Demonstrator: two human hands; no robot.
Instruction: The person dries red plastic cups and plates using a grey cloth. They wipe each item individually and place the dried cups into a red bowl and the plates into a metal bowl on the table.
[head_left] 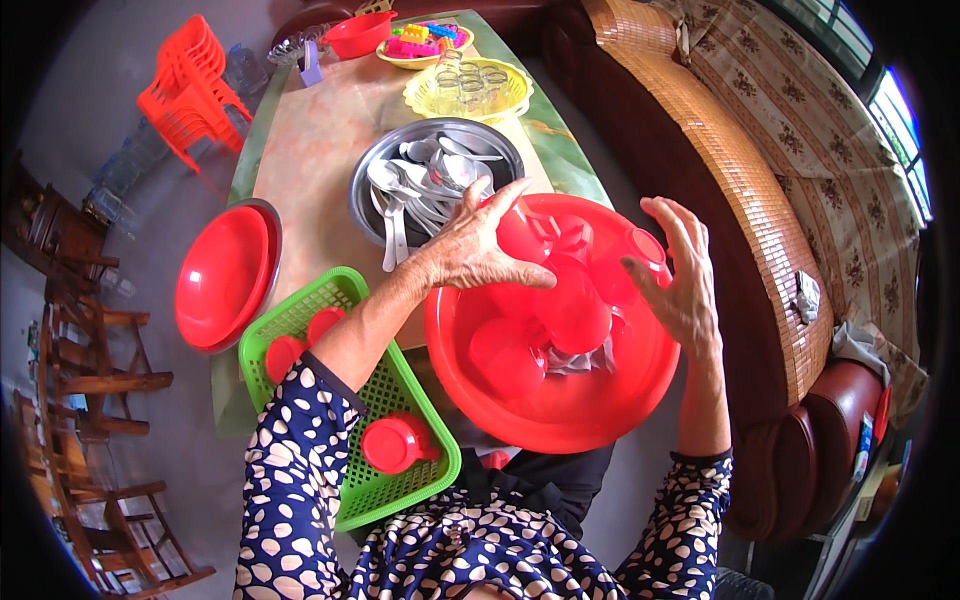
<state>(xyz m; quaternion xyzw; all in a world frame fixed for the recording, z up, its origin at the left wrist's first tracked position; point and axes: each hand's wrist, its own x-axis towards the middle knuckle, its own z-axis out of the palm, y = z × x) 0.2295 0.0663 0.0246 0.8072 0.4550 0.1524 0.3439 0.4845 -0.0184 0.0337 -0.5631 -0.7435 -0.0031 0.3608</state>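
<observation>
A large red basin (560, 425) sits in front of me, holding several red mugs (575, 310) piled together with something whitish low among them. Over its left side reaches my left hand (480, 245), fingers spread and thumb stretched toward the mugs; whether it touches one I cannot tell. My right hand (685, 285) is raised at the right rim, open with curved fingers, beside a tilted mug (645, 248). Both hands appear to hold nothing. Under my left forearm lies a green basket (448, 470) with a red mug (395, 443) and others partly hidden.
Beyond the basin, a metal bowl (362, 165) holds white spoons (425, 175). Farther along the table are a yellow basket (520, 100) of glasses, colourful blocks (425, 40) and another red basin (358, 38). Red basins (222, 275) stand left; a sofa (700, 230) runs along the right.
</observation>
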